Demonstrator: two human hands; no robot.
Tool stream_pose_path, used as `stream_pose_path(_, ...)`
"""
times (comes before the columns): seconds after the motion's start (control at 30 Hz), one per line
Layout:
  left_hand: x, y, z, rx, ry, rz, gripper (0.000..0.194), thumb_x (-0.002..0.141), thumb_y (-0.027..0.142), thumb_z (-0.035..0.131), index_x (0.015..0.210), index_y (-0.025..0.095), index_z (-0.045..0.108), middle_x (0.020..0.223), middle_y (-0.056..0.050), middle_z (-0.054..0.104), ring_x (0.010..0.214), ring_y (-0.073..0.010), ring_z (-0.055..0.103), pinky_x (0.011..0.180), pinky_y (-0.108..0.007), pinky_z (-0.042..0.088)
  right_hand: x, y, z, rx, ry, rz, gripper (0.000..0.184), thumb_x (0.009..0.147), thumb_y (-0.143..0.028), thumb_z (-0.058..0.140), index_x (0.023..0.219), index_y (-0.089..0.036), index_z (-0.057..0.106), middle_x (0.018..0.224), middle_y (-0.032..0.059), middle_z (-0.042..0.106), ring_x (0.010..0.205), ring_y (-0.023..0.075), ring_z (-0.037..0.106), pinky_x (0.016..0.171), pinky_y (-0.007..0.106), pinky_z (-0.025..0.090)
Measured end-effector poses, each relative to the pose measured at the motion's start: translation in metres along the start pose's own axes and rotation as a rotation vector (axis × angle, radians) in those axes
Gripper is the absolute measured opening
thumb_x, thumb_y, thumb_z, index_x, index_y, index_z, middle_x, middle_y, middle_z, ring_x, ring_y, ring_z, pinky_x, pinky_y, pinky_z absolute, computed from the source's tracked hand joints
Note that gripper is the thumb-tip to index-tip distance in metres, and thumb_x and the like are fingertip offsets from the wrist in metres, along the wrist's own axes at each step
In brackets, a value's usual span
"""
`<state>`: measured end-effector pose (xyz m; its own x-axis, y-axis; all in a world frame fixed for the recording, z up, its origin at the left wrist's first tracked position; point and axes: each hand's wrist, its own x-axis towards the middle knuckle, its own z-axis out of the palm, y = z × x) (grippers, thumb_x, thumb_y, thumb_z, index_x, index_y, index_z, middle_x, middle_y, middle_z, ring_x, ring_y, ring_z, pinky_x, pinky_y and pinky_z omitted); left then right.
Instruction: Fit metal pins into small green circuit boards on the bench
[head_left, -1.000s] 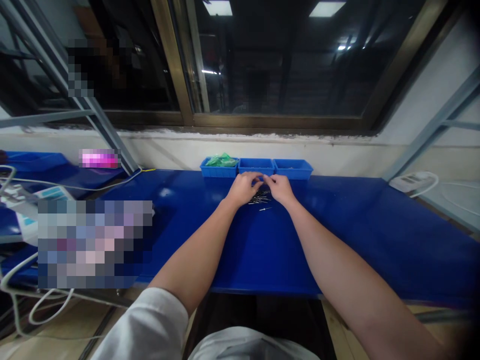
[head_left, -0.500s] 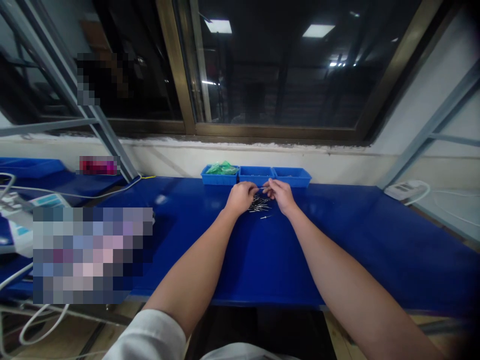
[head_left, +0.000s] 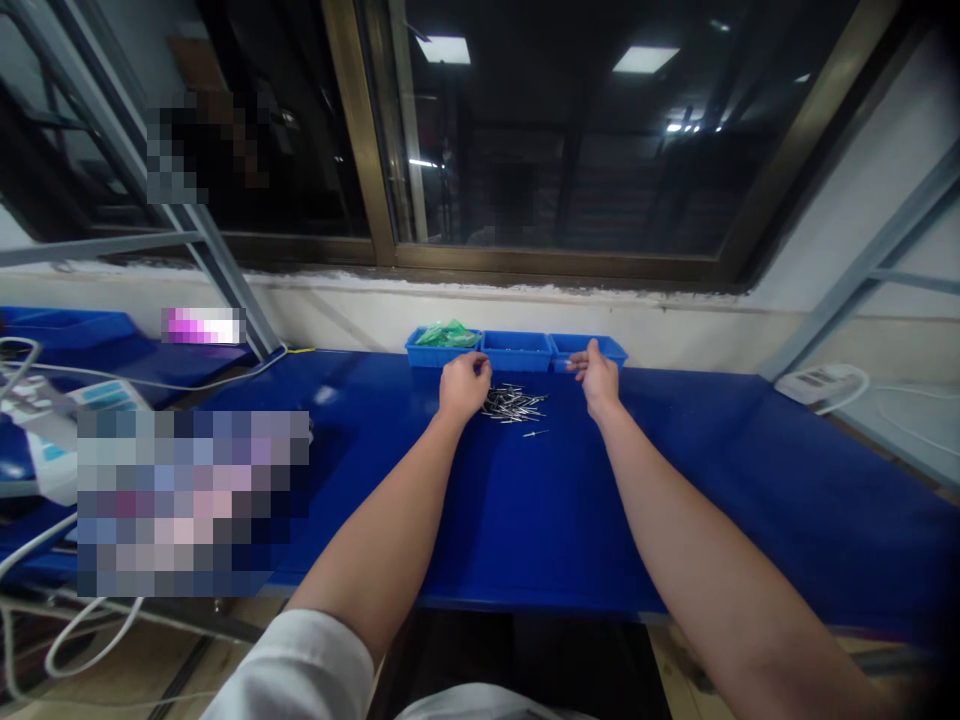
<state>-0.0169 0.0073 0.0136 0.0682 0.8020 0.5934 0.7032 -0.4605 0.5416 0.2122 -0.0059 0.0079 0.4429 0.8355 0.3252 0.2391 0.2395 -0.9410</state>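
A pile of thin silvery metal pins, resembling blind rivets (head_left: 514, 403), lies on the blue table (head_left: 540, 520). One single rivet (head_left: 535, 433) rests apart, just in front of the pile. My left hand (head_left: 463, 386) is at the pile's left edge with its fingers curled together; whatever they hold is hidden. Right of the pile, my right hand (head_left: 600, 380) is raised before the right-hand blue bin (head_left: 611, 352), thumb and fingers apart. A faint pale streak shows by its fingertips, too blurred to name.
Beside that bin stand a middle blue bin (head_left: 516, 350) with small bits inside and a left bin (head_left: 431, 355) holding a green plastic bag (head_left: 450, 334). A power strip (head_left: 814, 385) lies far right. White cables (head_left: 150, 378) and a pixelated area are at left.
My hands were together above the pile with a thin rivet between their fingers. They have since parted: the right moved right toward the right-hand bin, the left slightly left, uncovering more pile.
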Motion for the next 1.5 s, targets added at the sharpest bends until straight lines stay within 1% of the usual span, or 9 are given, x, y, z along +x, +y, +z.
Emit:
stream_pose_path(0.1,0.000,-0.001,0.002,0.026,-0.034,-0.012,0.022,0.084,0.024,0.048,0.097,0.018,0.064,0.094,-0.004,0.069,0.087,-0.0170,0.063,0.078,-0.025,0.046,0.002,-0.003,-0.002,0.198,-0.051,0.114,0.065,0.079,-0.065,0.034,0.121,-0.019,0.050,0.107,0.0106,0.065,0.065,0.0142,0.060,0.044,0.022,0.039)
stream_pose_path(0.17,-0.001,-0.001,0.003,0.043,-0.072,-0.028,0.025,0.084,0.026,0.048,0.103,0.018,0.062,0.098,-0.005,0.068,0.091,-0.0174,0.062,0.081,-0.025,0.046,0.002,-0.004,-0.001,0.215,-0.107,0.144,0.068,0.079,-0.065,0.035,0.129,-0.020,0.043,0.107,0.0115,0.065,0.066,0.0147,0.060,0.043,0.022,0.039)
stream_pose_path(0.33,-0.007,-0.001,0.005,0.185,-0.283,-0.024,0.048,0.083,0.049,0.047,0.118,0.018,0.053,0.118,-0.010,0.059,0.109,-0.0236,0.053,0.091,-0.032,0.041,-0.006,0.005,0.005,-0.110,-0.115,0.022,0.060,0.079,-0.062,0.037,0.106,-0.015,0.062,0.083,0.0096,0.068,0.066,0.0154,0.059,0.055,0.024,0.043)
stream_pose_path(0.5,-0.015,-0.001,0.008,0.299,-0.468,0.043,0.064,0.084,0.063,0.030,0.124,0.017,0.050,0.127,-0.013,0.052,0.121,-0.0265,0.043,0.098,-0.036,0.034,-0.019,0.011,0.018,-0.657,-0.337,-0.172,0.040,0.067,-0.044,0.063,0.097,-0.018,0.068,0.086,0.0078,0.067,0.081,0.0209,0.060,0.077,0.032,0.043)
stream_pose_path(0.67,-0.018,0.000,0.013,0.354,-0.545,0.061,0.068,0.084,0.066,0.022,0.124,0.019,0.051,0.133,-0.013,0.045,0.127,-0.0289,0.034,0.103,-0.042,0.026,-0.026,0.008,0.023,-0.782,-0.410,-0.249,0.025,0.073,-0.039,0.057,0.086,-0.022,0.070,0.089,0.0069,0.067,0.084,0.0195,0.060,0.077,0.030,0.043)
stream_pose_path(0.93,-0.019,0.004,0.015,0.343,-0.564,0.058,0.065,0.086,0.064,0.021,0.125,0.022,0.051,0.136,-0.012,0.043,0.129,-0.0282,0.032,0.104,-0.043,0.022,-0.026,0.007,0.023,-0.729,-0.432,-0.274,0.016,0.075,-0.033,0.058,0.076,-0.021,0.068,0.078,0.0043,0.069,0.075,0.0163,0.060,0.071,0.026,0.043)
stream_pose_path(1.2,-0.017,0.005,0.014,0.261,-0.518,0.074,0.051,0.085,0.059,0.033,0.115,0.028,0.060,0.125,-0.010,0.055,0.125,-0.0288,0.039,0.100,-0.045,0.029,-0.028,0.003,0.025,-0.608,-0.380,-0.401,0.014,0.073,-0.033,0.061,0.070,-0.022,0.069,0.073,0.0046,0.067,0.070,0.0177,0.059,0.070,0.030,0.044)
stream_pose_path(1.37,-0.016,0.009,0.008,0.166,-0.430,0.137,0.048,0.088,0.053,0.032,0.101,0.022,0.066,0.108,-0.008,0.064,0.110,-0.0229,0.053,0.092,-0.033,0.039,-0.029,0.001,0.023,-0.328,-0.343,-0.241,0.015,0.064,-0.028,0.066,0.076,-0.021,0.070,0.071,0.0023,0.068,0.065,0.0158,0.059,0.066,0.029,0.046)
stream_pose_path(1.5,-0.016,0.018,0.006,0.087,-0.316,0.262,0.041,0.087,0.048,0.041,0.105,0.019,0.064,0.107,-0.007,0.063,0.100,-0.0189,0.057,0.090,-0.028,0.040,-0.026,0.003,0.023,-0.062,-0.281,-0.104,0.024,0.058,-0.032,0.071,0.077,-0.017,0.067,0.067,0.0025,0.066,0.059,0.0147,0.059,0.061,0.029,0.048)
